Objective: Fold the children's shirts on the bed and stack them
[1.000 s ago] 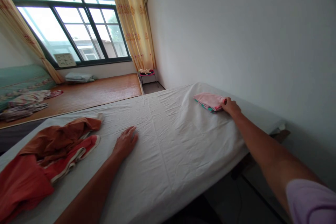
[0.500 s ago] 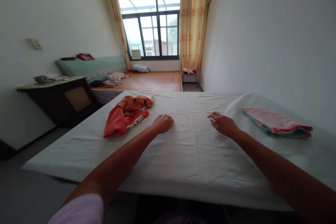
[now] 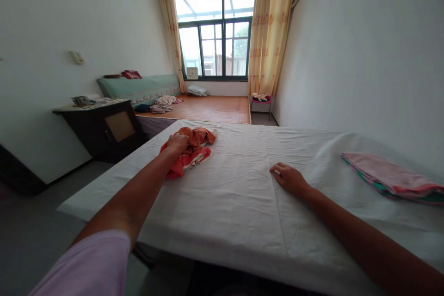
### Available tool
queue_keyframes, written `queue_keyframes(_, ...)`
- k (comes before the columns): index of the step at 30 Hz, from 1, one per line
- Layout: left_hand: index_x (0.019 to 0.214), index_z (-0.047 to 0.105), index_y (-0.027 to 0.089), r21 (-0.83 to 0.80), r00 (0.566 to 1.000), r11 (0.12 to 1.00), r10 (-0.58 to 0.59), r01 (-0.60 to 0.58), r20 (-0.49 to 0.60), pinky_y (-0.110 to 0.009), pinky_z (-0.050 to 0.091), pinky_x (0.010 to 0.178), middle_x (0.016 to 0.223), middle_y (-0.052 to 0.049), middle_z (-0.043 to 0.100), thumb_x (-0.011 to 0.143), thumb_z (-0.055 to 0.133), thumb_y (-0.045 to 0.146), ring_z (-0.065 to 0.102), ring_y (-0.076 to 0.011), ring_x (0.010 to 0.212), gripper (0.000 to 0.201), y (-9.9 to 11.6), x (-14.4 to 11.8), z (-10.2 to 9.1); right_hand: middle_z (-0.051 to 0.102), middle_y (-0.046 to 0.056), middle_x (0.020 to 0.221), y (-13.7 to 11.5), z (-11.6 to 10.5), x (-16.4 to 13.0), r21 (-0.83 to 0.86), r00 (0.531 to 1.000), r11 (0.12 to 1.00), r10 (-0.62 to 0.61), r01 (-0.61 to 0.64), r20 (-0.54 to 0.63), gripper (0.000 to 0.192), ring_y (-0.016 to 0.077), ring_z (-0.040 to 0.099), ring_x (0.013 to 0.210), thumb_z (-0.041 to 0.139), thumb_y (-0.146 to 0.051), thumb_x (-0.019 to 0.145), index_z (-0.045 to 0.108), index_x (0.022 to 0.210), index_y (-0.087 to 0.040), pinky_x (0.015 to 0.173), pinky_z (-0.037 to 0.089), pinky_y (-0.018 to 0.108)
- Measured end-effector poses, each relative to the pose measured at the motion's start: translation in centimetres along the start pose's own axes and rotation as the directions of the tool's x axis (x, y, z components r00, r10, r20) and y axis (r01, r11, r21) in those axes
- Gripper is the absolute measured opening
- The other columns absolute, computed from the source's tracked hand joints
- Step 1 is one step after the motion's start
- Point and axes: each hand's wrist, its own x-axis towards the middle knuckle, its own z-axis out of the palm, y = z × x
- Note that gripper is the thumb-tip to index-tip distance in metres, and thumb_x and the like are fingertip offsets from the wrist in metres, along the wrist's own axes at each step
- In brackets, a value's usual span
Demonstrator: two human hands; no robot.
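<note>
My left hand (image 3: 178, 143) reaches out over a crumpled orange and red garment (image 3: 193, 149) lying on the white sheet of the bed (image 3: 243, 194), its fingers closing on the cloth. Palm down, my right hand (image 3: 289, 178) rests flat on the sheet near the middle, holding nothing. At the bed's right side, well clear of both hands, lies a folded stack of pink and green clothes (image 3: 391, 178).
A dark wooden cabinet (image 3: 104, 127) stands to the left of the bed. Beyond lies a low platform with a woven mat (image 3: 208, 108), green bedding and loose clothes. A small stool (image 3: 261, 100) stands by the yellow curtain under the window. A white wall runs along the right.
My right hand left the folded pink stack and came to rest mid-sheet. My left hand slid from the bare sheet onto the orange garment. The view swung left.
</note>
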Motion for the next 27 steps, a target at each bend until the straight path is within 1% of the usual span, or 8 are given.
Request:
queue_keyframes(4, 0.086, 0.065, 0.019, -0.254, 0.974, 0.947, 0.157, -0.195, -0.161, -0.03, 0.044, 0.079, 0.087, -0.006, 0.068, 0.088, 0.04, 0.037, 0.061, -0.0208, 0.083, 0.03, 4.4, 2.6, -2.4, 0.069, 0.006, 0.102, 0.4, -0.4, 1.0, 0.168, 0.999, 0.985, 0.027, -0.034, 0.045, 0.023, 0.0164, 0.064, 0.075, 0.048, -0.024, 0.086, 0.067, 0.099, -0.022, 0.077, 0.05, 0.031)
queue_keyframes(8, 0.083, 0.06, 0.016, -0.695, 0.871, 0.542, 0.169, -0.472, -0.461, -0.025, 0.045, 0.07, 0.075, -0.001, 0.061, 0.086, 0.046, 0.033, 0.055, -0.0144, 0.072, 0.022, 11.1, 3.9, -6.4, 0.066, 0.008, 0.114, -1.9, -1.3, 3.1, 0.359, 0.999, 0.933, 0.034, -0.028, -0.012, 0.034, 0.0163, 0.065, 0.073, 0.056, -0.037, 0.085, 0.06, 0.115, -0.021, 0.081, 0.052, 0.036)
queue_keyframes(12, 0.077, 0.057, 0.017, -0.859, 0.865, 0.118, 0.132, -0.498, -0.483, -0.021, 0.044, 0.061, 0.068, 0.002, 0.056, 0.083, 0.058, 0.034, 0.053, -0.0107, 0.063, 0.018, 16.4, 2.6, -9.7, 0.045, 0.012, 0.141, -4.9, -1.3, 5.4, 0.459, 0.976, 0.885, 0.032, 0.072, -0.214, 0.081, 0.0249, 0.061, 0.102, 0.073, -0.047, 0.071, 0.037, 0.141, -0.025, 0.091, 0.051, 0.044)
queue_keyframes(15, 0.079, 0.057, 0.017, -0.882, 0.876, -0.097, 0.109, -0.46, -0.469, -0.021, 0.047, 0.062, 0.069, 0.002, 0.058, 0.082, 0.063, 0.034, 0.057, -0.011, 0.064, 0.018, 18.2, 1.3, -11.6, 0.038, 0.013, 0.143, -5.5, -0.9, 6.5, 0.512, 0.942, 0.849, 0.057, 0.129, -0.331, 0.094, 0.031, 0.05, 0.12, 0.077, -0.048, 0.067, 0.03, 0.145, -0.026, 0.094, 0.051, 0.046)
queue_keyframes(20, 0.091, 0.06, 0.017, -0.894, 0.908, -0.224, 0.078, -0.387, -0.412, -0.023, 0.053, 0.068, 0.075, 0.0, 0.064, 0.083, 0.065, 0.03, 0.065, -0.0139, 0.072, 0.016, 18.4, 0.0, -13.1, 0.017, 0.017, 0.154, -4.6, -1.8, 7.1, 0.687, 0.9, 0.725, 0.266, 0.05, -0.346, 0.105, 0.0228, 0.061, 0.095, 0.07, -0.051, 0.073, 0.003, 0.151, -0.031, 0.079, 0.058, 0.043)
queue_keyframes(23, 0.092, 0.06, 0.016, -0.906, 0.917, -0.237, 0.11, -0.351, -0.384, -0.024, 0.054, 0.069, 0.079, 0.0, 0.065, 0.084, 0.065, 0.029, 0.066, -0.0142, 0.074, 0.016, 18.4, -0.6, -12.9, 0.034, 0.014, 0.148, -4.8, -3.3, 7.0, 0.677, 0.941, 0.73, 0.159, 0.09, -0.298, 0.087, 0.0202, 0.062, 0.09, 0.073, -0.044, 0.07, 0.031, 0.144, -0.028, 0.073, 0.058, 0.036)
queue_keyframes(25, 0.092, 0.06, 0.016, -0.903, 0.915, -0.245, 0.111, -0.352, -0.387, -0.024, 0.054, 0.068, 0.079, 0.0, 0.065, 0.083, 0.065, 0.03, 0.066, -0.0138, 0.074, 0.016, 18.3, -0.9, -12.7, 0.06, 0.008, 0.12, -4.8, -4.6, 6.8, 0.669, 0.99, 0.739, 0.016, 0.081, -0.138, 0.053, 0.017, 0.062, 0.08, 0.069, -0.041, 0.072, 0.056, 0.121, -0.023, 0.061, 0.056, 0.029)
queue_keyframes(27, 0.089, 0.06, 0.017, -0.88, 0.908, -0.27, 0.049, -0.39, -0.417, -0.022, 0.053, 0.067, 0.078, 0.0, 0.065, 0.083, 0.066, 0.03, 0.065, -0.0128, 0.073, 0.015, 17.7, -0.9, -12.6, 0.065, 0.001, 0.084, -4.1, -6.2, 6.3, 0.674, 0.998, 0.738, 0.026, 0.024, -0.065, 0.03, 0.0134, 0.06, 0.066, 0.062, -0.04, 0.077, 0.062, 0.099, -0.019, 0.051, 0.05, 0.022)
